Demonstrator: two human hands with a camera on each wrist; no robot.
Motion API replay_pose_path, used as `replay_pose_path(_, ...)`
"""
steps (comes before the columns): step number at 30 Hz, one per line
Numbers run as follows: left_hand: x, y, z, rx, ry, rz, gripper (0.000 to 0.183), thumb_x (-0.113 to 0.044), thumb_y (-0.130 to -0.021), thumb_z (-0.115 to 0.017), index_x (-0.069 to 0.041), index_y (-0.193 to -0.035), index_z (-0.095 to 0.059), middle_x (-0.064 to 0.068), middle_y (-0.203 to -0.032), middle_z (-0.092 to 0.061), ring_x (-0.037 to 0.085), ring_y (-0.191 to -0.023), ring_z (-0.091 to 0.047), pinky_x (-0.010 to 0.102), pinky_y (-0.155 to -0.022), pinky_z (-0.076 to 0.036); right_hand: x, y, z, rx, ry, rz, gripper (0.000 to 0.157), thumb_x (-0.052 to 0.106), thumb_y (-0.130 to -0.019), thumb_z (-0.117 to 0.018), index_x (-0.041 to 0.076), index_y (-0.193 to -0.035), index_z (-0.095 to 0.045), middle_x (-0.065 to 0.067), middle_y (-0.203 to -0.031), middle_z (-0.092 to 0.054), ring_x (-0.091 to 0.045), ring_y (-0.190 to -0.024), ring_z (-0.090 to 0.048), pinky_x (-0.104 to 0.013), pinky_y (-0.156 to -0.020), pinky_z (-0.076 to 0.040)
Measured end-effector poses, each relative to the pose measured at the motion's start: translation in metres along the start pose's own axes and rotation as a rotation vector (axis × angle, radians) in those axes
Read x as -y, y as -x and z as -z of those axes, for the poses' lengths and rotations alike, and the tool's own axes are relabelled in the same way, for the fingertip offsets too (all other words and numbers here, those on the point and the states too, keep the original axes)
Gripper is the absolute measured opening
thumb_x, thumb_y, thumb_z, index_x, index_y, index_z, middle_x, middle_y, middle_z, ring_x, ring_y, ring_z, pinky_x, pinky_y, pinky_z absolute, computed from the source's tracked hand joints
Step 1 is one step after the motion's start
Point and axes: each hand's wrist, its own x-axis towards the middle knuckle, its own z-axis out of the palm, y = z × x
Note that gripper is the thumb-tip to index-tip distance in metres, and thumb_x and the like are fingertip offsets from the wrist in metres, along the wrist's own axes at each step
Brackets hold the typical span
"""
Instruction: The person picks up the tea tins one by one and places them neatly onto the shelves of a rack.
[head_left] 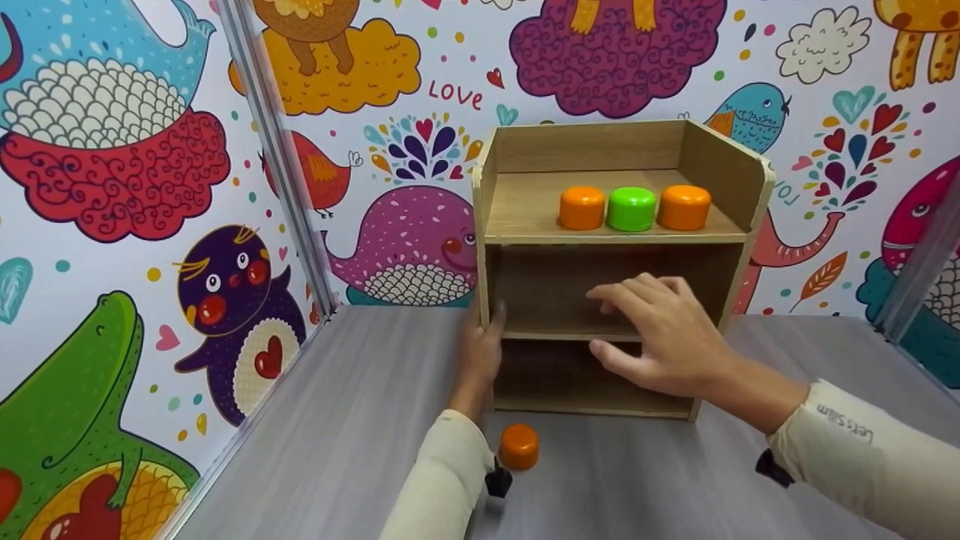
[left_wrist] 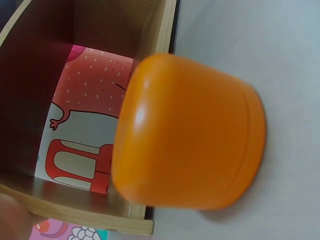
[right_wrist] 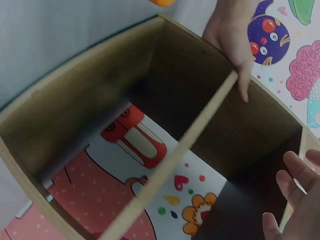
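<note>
A small wooden shelf unit (head_left: 585, 150) stands in the head view, its front facing me. My left hand (head_left: 480, 356) grips its left side panel, thumb over the front edge; the other fingers are mostly hidden. In front of the middle compartment, my right hand (head_left: 667, 337) hovers with fingers loosely bent and nothing in it. On the top board, a green upturned cup-shaped piece (head_left: 631, 209) sits between a left orange piece (head_left: 581, 208) and a right orange piece (head_left: 684, 208). Another orange piece (left_wrist: 185, 135) stands on the table near my left wrist.
The grey table (head_left: 360, 450) runs under the shelf unit. Behind it rises a wall (head_left: 465, 67) printed with cartoon animals. A metal post (head_left: 281, 157) stands at the left corner. In the right wrist view, a divider board (right_wrist: 175, 155) separates the shelf's lower compartments.
</note>
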Motion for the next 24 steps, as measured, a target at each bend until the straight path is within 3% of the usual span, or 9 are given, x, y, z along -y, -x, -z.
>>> replay_pose_path(7, -0.001, -0.001, -0.002, 0.006, 0.024, -0.054, 0.058, -0.036, -0.097, -0.050, -0.028, -0.149, -0.025, -0.003, -0.153, -0.028, 0.012, -0.140, -0.024, 0.038, -0.116, -0.018, 0.008, 0.011, -0.024, 0.045, 0.012, -0.016, 0.047, 0.051, -0.080, -0.063, 0.026, -0.120, -0.056, 0.012, -0.097, -0.059, -0.008, -0.093, -0.047, -0.044, -0.088, -0.033)
replay_pose_path(11, -0.002, -0.001, -0.001, 0.015, 0.055, -0.052, 0.057, -0.034, -0.097, -0.049, -0.028, -0.149, -0.025, -0.003, -0.153, -0.027, 0.012, -0.140, -0.023, 0.038, -0.116, -0.016, 0.012, 0.016, -0.038, 0.057, 0.019, -0.010, 0.049, 0.053, -0.080, -0.061, 0.026, -0.121, -0.057, 0.013, -0.098, -0.059, -0.005, -0.093, -0.047, -0.042, -0.087, -0.034)
replay_pose_path(24, -0.006, 0.003, -0.001, 0.008, -0.016, 0.002, 0.061, -0.051, -0.094, -0.048, -0.036, -0.148, -0.024, -0.006, -0.153, -0.028, 0.014, -0.140, -0.025, 0.041, -0.115, -0.021, 0.019, 0.029, -0.073, 0.071, -0.009, -0.031, 0.048, 0.057, -0.080, -0.060, 0.032, -0.120, -0.055, 0.020, -0.095, -0.054, -0.003, -0.093, -0.047, -0.043, -0.085, -0.037)
